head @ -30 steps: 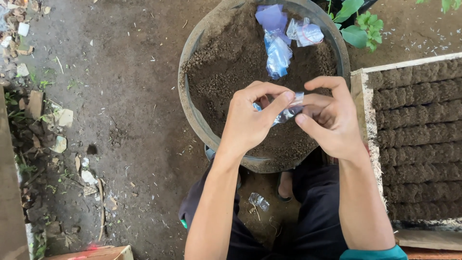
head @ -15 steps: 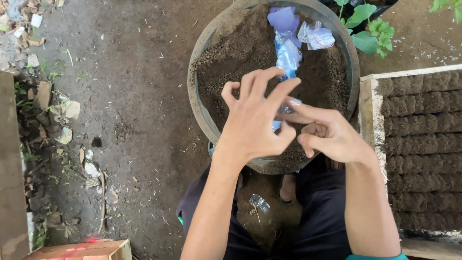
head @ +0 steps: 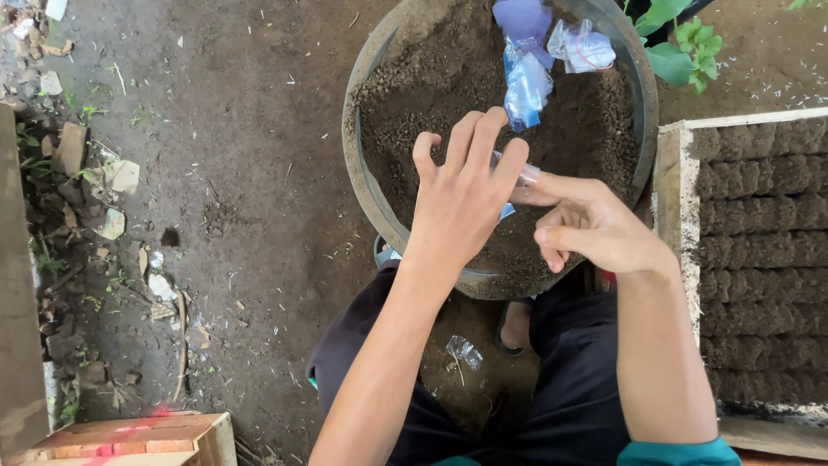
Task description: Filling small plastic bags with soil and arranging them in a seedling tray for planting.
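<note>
Over a round basin filled with dark soil, both my hands hold a small clear plastic bag. My left hand covers most of the bag, fingers spread upward around it. My right hand pinches the bag's edge between thumb and forefinger, the other fingers curled. Only a sliver of the bag shows between the hands. On the soil at the basin's far side lie a bundle of bluish plastic bags and a crumpled clear bag.
A wooden-framed tray of soil-filled rows stands at the right. Green leaves grow behind the basin. A crumpled plastic scrap lies on the ground between my legs. Stones and rubble line the left; a wooden box sits bottom left.
My left hand has moved over the bag and spread its fingers around it. My right hand has dropped lower and to the right, still pinching the bag's edge.
</note>
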